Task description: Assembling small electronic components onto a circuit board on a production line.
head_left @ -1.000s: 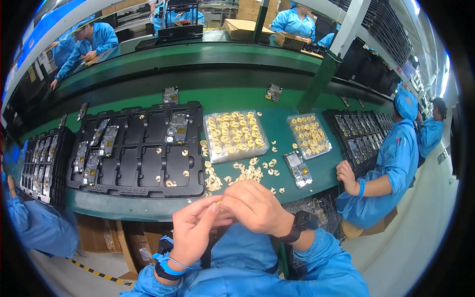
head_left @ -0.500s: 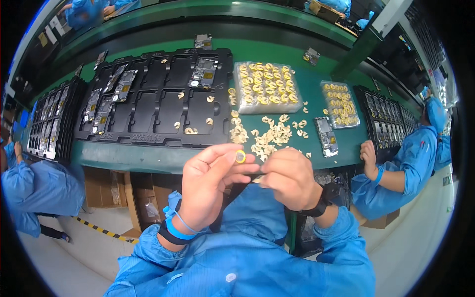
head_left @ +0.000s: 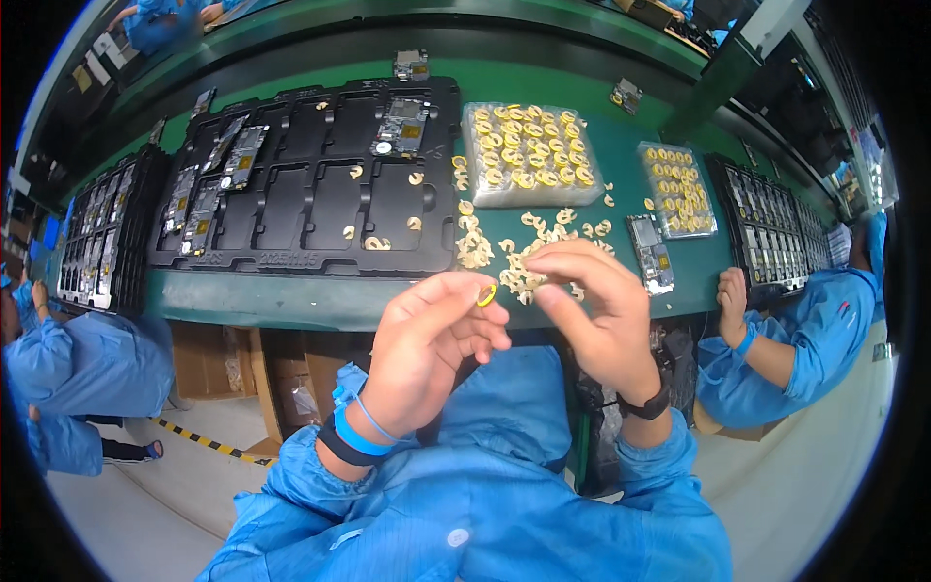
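Between the thumb and fingers of my left hand (head_left: 427,339) is a small coin cell with a yellow rim (head_left: 487,295), tilted nearly edge-on. My left hand is closed on it, just in front of the bench edge. My right hand (head_left: 613,320) is beside it, thumb and fingers apart, with nothing visible in them. Its fingertips are over the near part of a loose heap of cream curved paper pieces (head_left: 474,246). Behind the heap stands a stack of clear trays (head_left: 524,194) carrying rows of yellow-rimmed coin cells with cream pieces on them.
A large black compartment tray (head_left: 301,260) at left holds several circuit boards (head_left: 244,157) and stray cream pieces. On the right lie a single circuit board (head_left: 650,254) and a smaller clear tray of cells (head_left: 679,191). Co-workers in blue (head_left: 795,330) sit at either side.
My right hand has moved away from the left, up and rightward, its fingers spreading apart. The coin cell has tilted and shifted slightly right and up with my left hand.
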Available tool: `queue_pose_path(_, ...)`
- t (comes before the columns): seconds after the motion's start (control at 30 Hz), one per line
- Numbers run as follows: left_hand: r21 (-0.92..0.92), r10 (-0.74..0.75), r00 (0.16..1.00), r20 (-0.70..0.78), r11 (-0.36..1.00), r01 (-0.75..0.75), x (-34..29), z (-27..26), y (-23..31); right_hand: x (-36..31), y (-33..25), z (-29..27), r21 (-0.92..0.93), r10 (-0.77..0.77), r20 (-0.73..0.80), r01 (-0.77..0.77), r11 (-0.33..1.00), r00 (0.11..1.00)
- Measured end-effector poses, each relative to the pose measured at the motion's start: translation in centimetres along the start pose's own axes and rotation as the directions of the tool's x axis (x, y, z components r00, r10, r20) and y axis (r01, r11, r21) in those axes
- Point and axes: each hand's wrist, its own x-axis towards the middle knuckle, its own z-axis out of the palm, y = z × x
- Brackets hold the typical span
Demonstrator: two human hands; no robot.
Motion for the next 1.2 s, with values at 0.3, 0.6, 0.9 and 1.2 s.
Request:
queue_pose_path(0.3,-0.037,-0.098,0.978,0.185,0.994,0.106,0.5,0.1,-0.5,0.0,1.3,1.4,0.185,-0.038,0.026,0.032,0.982,0.999)
queue_pose_path(0.6,0.463,0.308,0.950,0.056,0.835,-0.298,0.3,1.0,-1.5,-1.3,1.4,3.7,0.416,0.186,-0.137,-0.114,0.902,0.973)
queue_pose_path(0.9,0.869,0.310,0.818,0.484,-0.061,-0.491,-0.2,1.3,2.9,0.0,0.0,0.9,-0.281,-0.249,0.129,0.277,0.919,0.960)
queue_pose_path(1.2,0.523,0.236,0.482,0.844,-0.562,-0.641,-4.2,6.1,9.0,1.9,-3.5,-1.8,-0.174,-0.079,0.141,0.103,0.979,0.987)
